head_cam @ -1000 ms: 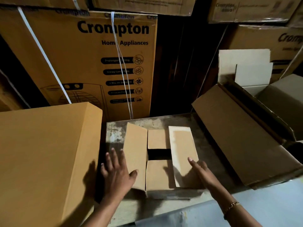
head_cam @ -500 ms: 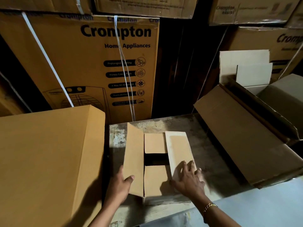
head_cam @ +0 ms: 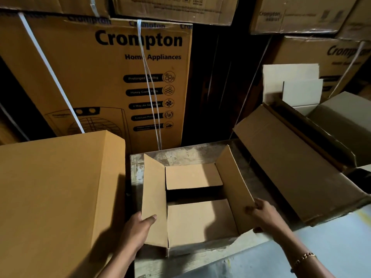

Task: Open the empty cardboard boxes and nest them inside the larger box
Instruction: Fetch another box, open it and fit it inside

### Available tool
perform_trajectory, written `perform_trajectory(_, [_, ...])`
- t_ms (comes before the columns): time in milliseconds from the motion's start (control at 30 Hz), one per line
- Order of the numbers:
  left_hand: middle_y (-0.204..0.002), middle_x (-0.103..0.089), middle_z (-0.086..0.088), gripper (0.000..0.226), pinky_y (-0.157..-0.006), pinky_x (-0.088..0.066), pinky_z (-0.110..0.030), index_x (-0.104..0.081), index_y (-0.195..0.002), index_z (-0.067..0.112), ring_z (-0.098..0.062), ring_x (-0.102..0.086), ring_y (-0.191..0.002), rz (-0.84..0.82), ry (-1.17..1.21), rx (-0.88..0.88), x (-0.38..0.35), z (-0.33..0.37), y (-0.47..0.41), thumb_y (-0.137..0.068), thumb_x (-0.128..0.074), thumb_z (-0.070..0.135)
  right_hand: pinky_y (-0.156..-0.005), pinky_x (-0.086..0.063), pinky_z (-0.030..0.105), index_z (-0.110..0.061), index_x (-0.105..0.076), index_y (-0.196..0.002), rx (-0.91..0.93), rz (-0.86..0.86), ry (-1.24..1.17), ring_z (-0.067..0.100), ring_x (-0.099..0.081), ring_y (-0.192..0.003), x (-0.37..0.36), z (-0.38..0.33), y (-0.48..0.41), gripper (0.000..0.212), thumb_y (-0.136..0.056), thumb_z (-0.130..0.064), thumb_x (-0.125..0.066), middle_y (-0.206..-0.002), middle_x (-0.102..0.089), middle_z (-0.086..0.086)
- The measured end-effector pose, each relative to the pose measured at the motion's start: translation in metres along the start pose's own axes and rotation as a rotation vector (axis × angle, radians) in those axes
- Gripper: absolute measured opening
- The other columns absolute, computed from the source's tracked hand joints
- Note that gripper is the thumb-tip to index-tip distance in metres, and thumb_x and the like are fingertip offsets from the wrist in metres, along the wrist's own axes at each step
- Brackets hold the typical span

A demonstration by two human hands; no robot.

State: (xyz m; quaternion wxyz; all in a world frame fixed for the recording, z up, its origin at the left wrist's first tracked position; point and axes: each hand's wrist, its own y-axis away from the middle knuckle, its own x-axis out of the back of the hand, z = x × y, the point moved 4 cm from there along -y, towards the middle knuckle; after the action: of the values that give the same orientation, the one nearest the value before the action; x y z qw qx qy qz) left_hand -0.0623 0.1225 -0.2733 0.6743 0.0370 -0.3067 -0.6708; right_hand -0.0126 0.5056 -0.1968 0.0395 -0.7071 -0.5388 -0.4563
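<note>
Small box (head_cam: 198, 219) on the stand (head_cam: 180, 155), flaps held wide.
My left hand (head_cam: 138, 229) pinches the left flap (head_cam: 154, 197), my right hand (head_cam: 263, 215) grips the right flap (head_cam: 234, 189), both pulled outward to clear the inner flaps (head_cam: 192, 175); the larger box (head_cam: 281, 167) waits open on my right.

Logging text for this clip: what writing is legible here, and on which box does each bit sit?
"Crompton": tall strapped box at the back.
"Home Appliances": same box, below.
"Prolonged Cooling", "Honey Comb Pads": its black labels; three lower labels too blurred.
"Crompton": top-right box; smaller print unreadable.
"Crom": right-hand box, rest cut off.
No print seen on the small open box.
</note>
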Motion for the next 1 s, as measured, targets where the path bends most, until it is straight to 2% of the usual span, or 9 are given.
perform_trajectory(167, [-0.101, -0.074, -0.001, 0.033, -0.092, -0.054, -0.046, -0.068, -0.106, 0.017, -0.023, -0.069, -0.094, -0.007, -0.089, -0.038, -0.005, 0.002, -0.009, -0.085, -0.069, 0.043, -0.053, -0.06, 0.027, -0.016, -0.054, -0.139, 0.004, 0.014, 0.114, 0.017, -0.072, -0.066, -0.017, -0.012, 0.001, 0.041, -0.099, -0.023, -0.06, -0.102, -0.066, 0.004])
perform_trajectory(267, [-0.106, -0.074, 0.0, 0.045, -0.094, -0.053, -0.048, -0.067, -0.11, 0.018, -0.022, -0.069, -0.097, -0.007, -0.091, -0.063, 0.006, 0.015, -0.015, -0.077, -0.068, 0.049, -0.053, -0.06, 0.029, -0.018, -0.057, -0.134, 0.031, 0.033, 0.091, 0.019, -0.072, -0.063, -0.01, -0.021, 0.006, 0.036, -0.098, -0.02, -0.06, -0.094, -0.066, 0.003])
perform_trajectory(333, [-0.108, -0.075, 0.0, 0.035, -0.095, -0.053, -0.048, -0.068, -0.113, 0.017, -0.023, -0.07, -0.098, -0.005, -0.058, -0.101, 0.015, 0.037, -0.013, -0.085, -0.071, 0.038, -0.053, -0.06, 0.031, -0.02, -0.06, -0.129, 0.061, 0.058, 0.052, 0.021, -0.072, -0.063, 0.005, -0.03, 0.012, 0.032, -0.097, -0.017, -0.059, -0.092, -0.068, 0.003])
perform_trajectory(433, [-0.102, -0.075, 0.0, 0.012, -0.094, -0.053, -0.048, -0.067, -0.104, 0.023, -0.024, -0.069, -0.095, -0.008, -0.036, -0.205, 0.025, 0.089, 0.0, -0.093, -0.069, 0.026, -0.058, -0.062, 0.04, -0.026, -0.066, -0.112, 0.144, 0.137, 0.063, 0.02, -0.072, -0.064, 0.041, -0.047, 0.019, 0.021, -0.093, -0.017, -0.061, -0.085, -0.072, 0.001])
perform_trajectory(533, [-0.103, -0.073, 0.0, 0.01, -0.094, -0.053, -0.046, -0.064, -0.103, 0.025, -0.023, -0.067, -0.097, -0.002, 0.002, -0.337, 0.028, 0.147, 0.016, -0.094, -0.068, 0.024, -0.065, -0.061, 0.046, -0.032, -0.066, -0.101, 0.237, 0.237, 0.079, 0.021, -0.072, -0.069, 0.089, -0.071, 0.028, 0.017, -0.088, -0.022, -0.065, -0.085, -0.073, 0.002])
perform_trajectory(633, [-0.101, -0.071, 0.0, 0.007, -0.091, -0.053, -0.044, -0.062, -0.096, 0.025, -0.022, -0.066, -0.094, 0.014, 0.013, -0.467, 0.025, 0.211, 0.039, -0.094, -0.067, 0.022, -0.067, -0.062, 0.045, -0.033, -0.064, -0.105, 0.317, 0.322, 0.055, 0.019, -0.071, -0.073, 0.144, -0.094, 0.043, 0.02, -0.09, -0.02, -0.065, -0.085, -0.07, -0.002])
perform_trajectory(733, [-0.099, -0.072, -0.001, 0.007, -0.09, -0.054, -0.044, -0.063, -0.098, 0.024, -0.024, -0.067, -0.093, 0.038, 0.023, -0.576, 0.018, 0.274, 0.061, -0.093, -0.069, 0.024, -0.061, -0.063, 0.037, -0.028, -0.062, -0.11, 0.407, 0.397, -0.019, 0.016, -0.072, -0.071, 0.206, -0.109, 0.059, 0.02, -0.094, -0.016, -0.062, -0.089, -0.069, -0.005])
perform_trajectory(867, [-0.102, -0.072, -0.002, 0.019, -0.095, -0.053, -0.05, -0.067, -0.107, 0.017, -0.027, -0.068, -0.098, 0.056, 0.087, -0.704, -0.002, 0.347, 0.087, -0.09, -0.072, 0.024, -0.057, -0.057, 0.021, -0.025, -0.061, -0.125, 0.489, 0.491, -0.143, 0.006, -0.069, -0.08, 0.292, -0.11, 0.084, 0.03, -0.096, -0.022, -0.065, -0.093, -0.068, -0.011])
perform_trajectory(1000, [-0.103, -0.071, 0.002, 0.025, -0.094, -0.053, -0.044, -0.065, -0.11, 0.017, -0.023, -0.068, -0.099, 0.051, 0.15, -0.82, -0.047, 0.403, 0.119, -0.089, -0.074, 0.027, -0.058, -0.059, 0.026, -0.021, -0.06, -0.131, 0.558, 0.568, -0.209, 0.013, -0.072, -0.084, 0.373, -0.094, 0.099, 0.037, -0.095, -0.023, -0.067, -0.103, -0.072, 0.0])
